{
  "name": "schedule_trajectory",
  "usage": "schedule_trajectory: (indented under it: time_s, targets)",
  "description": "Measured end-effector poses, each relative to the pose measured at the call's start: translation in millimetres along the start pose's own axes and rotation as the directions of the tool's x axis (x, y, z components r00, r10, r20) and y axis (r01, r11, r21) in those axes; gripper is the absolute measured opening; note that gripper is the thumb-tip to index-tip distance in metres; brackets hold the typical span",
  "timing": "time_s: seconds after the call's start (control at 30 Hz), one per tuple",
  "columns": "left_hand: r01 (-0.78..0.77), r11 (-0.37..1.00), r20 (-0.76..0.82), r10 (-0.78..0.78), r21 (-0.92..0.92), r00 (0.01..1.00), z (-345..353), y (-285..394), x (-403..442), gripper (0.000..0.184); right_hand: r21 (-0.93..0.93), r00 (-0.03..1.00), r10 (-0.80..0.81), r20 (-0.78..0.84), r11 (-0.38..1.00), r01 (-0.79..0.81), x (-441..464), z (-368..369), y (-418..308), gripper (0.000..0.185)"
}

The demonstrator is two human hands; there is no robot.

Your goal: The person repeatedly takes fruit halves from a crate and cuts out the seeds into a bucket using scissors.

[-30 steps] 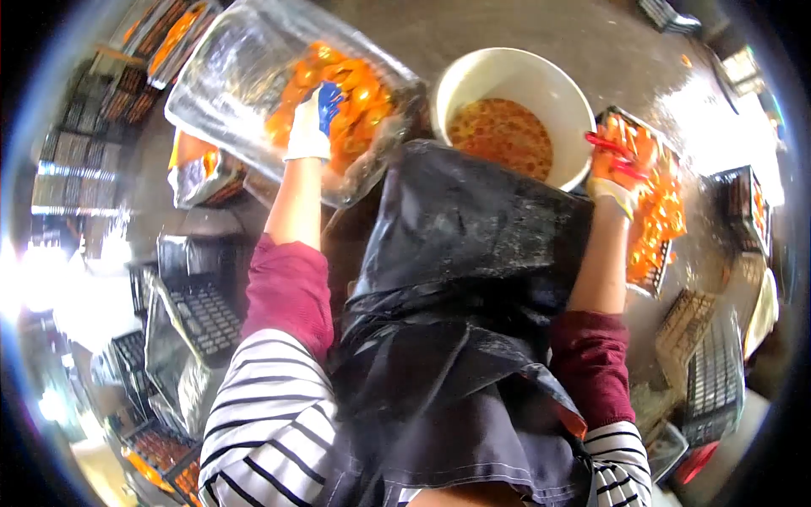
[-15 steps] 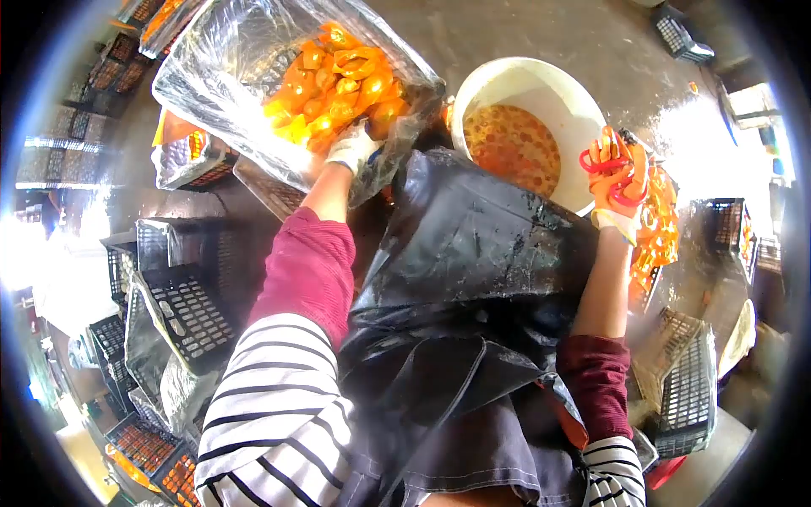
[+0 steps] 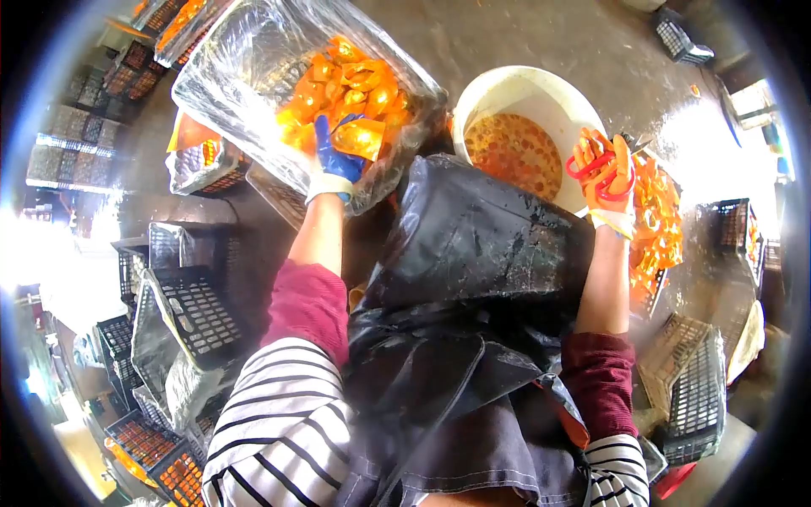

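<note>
Two hands (image 3: pixel 339 159) (image 3: pixel 606 176); one bucket (image 3: pixel 507 95); one red-handled tool (image 3: pixel 578 174); one apron (image 3: pixel 498 241)

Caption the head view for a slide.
Left hand among orange pieces in a lined crate, right hand holding red-handled scissors beside a white bucket.

I see open floor (image 3: pixel 541 32) at top centre; the plastic-lined crate (image 3: pixel 426 100) and white bucket (image 3: pixel 532 95) block a low path between left hand (image 3: pixel 338 159) and right hand (image 3: pixel 606 176).

Left glove (image 3: pixel 335 162) blue with white cuff, right glove (image 3: pixel 610 188) kinda bright orange. Maroon sleeves (image 3: pixel 308 306), black-and-white striped shirt (image 3: pixel 283 397), shiny black apron (image 3: pixel 498 241), pretty smudged.
</note>
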State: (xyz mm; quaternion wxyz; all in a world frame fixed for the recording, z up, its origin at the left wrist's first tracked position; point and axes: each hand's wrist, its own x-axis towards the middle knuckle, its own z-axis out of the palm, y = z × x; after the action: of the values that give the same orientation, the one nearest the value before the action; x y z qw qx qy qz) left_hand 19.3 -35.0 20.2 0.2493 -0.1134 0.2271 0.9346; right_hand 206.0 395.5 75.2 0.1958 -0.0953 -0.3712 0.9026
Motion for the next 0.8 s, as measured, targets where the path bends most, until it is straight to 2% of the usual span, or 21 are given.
schedule_trajectory:
  time_s: [0.03,0.07,0.13,0.17,0.2,0.23,0.27,0.3,0.33,0.4,0.43,0.47,0.5,0.53,0.57,0.6,0.67,0.7,0.8]
  targets:
    - [-0.229,0.809,0.252,0.103,0.542,0.962,-16,-2,18,0.051,-0.04,0.998,0.058,-0.034,0.997,-0.059,2,5,-4,0.056]
    - [-0.524,0.324,0.485,0.199,0.788,0.852,-10,-6,26,0.045,-0.05,0.998,-0.008,0.061,0.999,0.011,1,7,1,0.058]
    - [-0.409,0.363,0.434,0.015,0.837,0.901,17,-17,28,0.04,-0.055,0.96,-0.142,0.24,0.986,0.16,-3,5,10,0.061]
    - [0.028,0.899,0.133,-0.095,0.436,0.987,34,-30,36,0.044,-0.076,0.981,-0.015,0.191,0.997,0.03,2,-1,9,0.059]
    - [0.034,0.917,0.195,-0.121,0.398,0.973,57,-40,33,0.043,-0.157,0.995,-0.023,0.098,0.987,0.038,-1,17,9,0.059]
    - [-0.024,0.896,0.211,-0.079,0.444,0.974,78,-50,38,0.036,-0.205,0.978,-0.007,0.206,0.978,0.05,-3,16,8,0.048]
    - [-0.081,0.87,0.231,-0.038,0.486,0.972,99,-61,44,0.03,-0.321,0.985,0.098,0.14,0.946,-0.048,-2,12,6,0.045]
    - [-0.109,0.898,0.279,-0.016,0.425,0.96,122,-71,42,0.029,-0.428,0.977,0.202,0.07,0.891,-0.154,-1,8,5,0.042]
    - [-0.256,0.803,0.308,0.095,0.538,0.947,131,-80,55,0.029,-0.516,0.953,0.302,0.0,0.817,-0.259,0,5,3,0.04]
    - [-0.193,0.9,0.231,0.106,0.392,0.967,157,-104,67,0.028,-0.423,0.92,0.367,-0.139,0.818,-0.39,-12,49,9,0.038]
    - [-0.183,0.946,0.221,0.124,0.268,0.967,169,-118,67,0.028,-0.434,0.927,0.372,-0.046,0.829,-0.354,-3,28,27,0.036]
    - [-0.175,0.956,0.259,0.112,0.234,0.959,172,-129,71,0.028,-0.442,0.926,0.376,0.047,0.839,-0.318,5,7,43,0.034]
    - [-0.164,0.966,0.295,0.101,0.2,0.95,169,-141,78,0.028,-0.742,0.935,0.353,0.039,0.637,-0.209,4,12,44,0.031]
    - [-0.15,0.975,0.328,0.089,0.166,0.941,168,-153,80,0.028,-0.657,0.896,0.442,-0.042,0.663,-0.358,0,21,40,0.031]
    - [-0.144,0.974,0.247,0.098,0.174,0.964,165,-164,80,0.03,-0.676,0.895,0.444,0.036,0.67,-0.306,1,19,42,0.031]
    - [-0.118,0.973,0.279,0.059,0.197,0.959,162,-169,82,0.031,-0.692,0.886,0.449,0.113,0.676,-0.254,3,18,44,0.031]
    - [-0.07,0.966,0.329,-0.017,0.25,0.944,159,-171,77,0.033,-0.723,0.902,0.421,0.099,0.653,-0.225,1,21,41,0.031]
    - [-0.059,0.941,0.341,-0.062,0.333,0.938,160,-170,75,0.036,-0.738,0.908,0.406,0.099,0.642,-0.207,2,23,40,0.033]
    - [-0.028,0.882,0.395,-0.182,0.47,0.9,165,-170,72,0.039,-0.768,0.896,0.438,0.069,0.597,-0.232,4,26,36,0.037]
